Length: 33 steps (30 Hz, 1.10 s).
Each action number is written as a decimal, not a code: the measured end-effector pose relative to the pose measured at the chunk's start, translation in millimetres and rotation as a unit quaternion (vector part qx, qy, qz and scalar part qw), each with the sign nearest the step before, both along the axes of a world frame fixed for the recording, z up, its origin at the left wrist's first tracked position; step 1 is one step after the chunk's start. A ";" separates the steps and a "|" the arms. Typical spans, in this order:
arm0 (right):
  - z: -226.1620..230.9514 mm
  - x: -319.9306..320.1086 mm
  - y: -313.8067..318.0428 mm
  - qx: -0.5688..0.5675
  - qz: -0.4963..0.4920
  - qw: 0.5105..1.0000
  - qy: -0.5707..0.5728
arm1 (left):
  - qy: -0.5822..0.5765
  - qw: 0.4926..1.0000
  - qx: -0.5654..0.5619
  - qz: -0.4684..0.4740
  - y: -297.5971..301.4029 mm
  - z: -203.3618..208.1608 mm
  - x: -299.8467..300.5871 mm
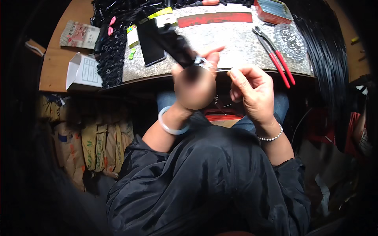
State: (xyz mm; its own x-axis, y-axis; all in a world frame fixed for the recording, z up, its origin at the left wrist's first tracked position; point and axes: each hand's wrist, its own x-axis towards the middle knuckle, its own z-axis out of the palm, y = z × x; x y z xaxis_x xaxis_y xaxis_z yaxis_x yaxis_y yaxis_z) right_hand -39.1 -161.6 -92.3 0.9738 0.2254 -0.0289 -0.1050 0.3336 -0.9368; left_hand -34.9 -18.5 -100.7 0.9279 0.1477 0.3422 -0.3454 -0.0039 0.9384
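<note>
My left hand point(195, 84), partly blurred, is closed around a dark black bundle point(175, 45) that sticks up toward the far left over the table. A thin pale wire or thread point(203, 61) loops about the bundle beside the fingers and runs right. My right hand point(254, 88) pinches the end of this strand between thumb and fingertips, a short way right of the left hand. What exactly makes up the bundle is too dark to tell. Close behind it, a black phone point(151, 43) lies on the speckled tabletop point(165, 72).
Red-handled pliers point(275, 59) and a clear glass dish point(290, 41) lie to the right, near long black strands point(327, 59) hanging over the edge. An orange-red box point(273, 11) and a red strip point(214, 19) sit behind. Small black parts point(108, 59) and a white carton point(84, 70) are left.
</note>
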 end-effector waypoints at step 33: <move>54.3 -11.5 -67.7 -0.593 -0.069 0.565 -0.569 | 0.008 0.999 -0.038 0.035 9.7 0.4 9.3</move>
State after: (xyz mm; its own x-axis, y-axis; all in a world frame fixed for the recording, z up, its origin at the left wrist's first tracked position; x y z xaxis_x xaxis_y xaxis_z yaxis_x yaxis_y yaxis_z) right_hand -50.6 -229.3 -38.0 0.5190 0.6245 0.5836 0.7411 -0.6690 0.0568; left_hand -25.6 -8.8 -100.3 0.9195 0.2381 0.3128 -0.3318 0.0433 0.9424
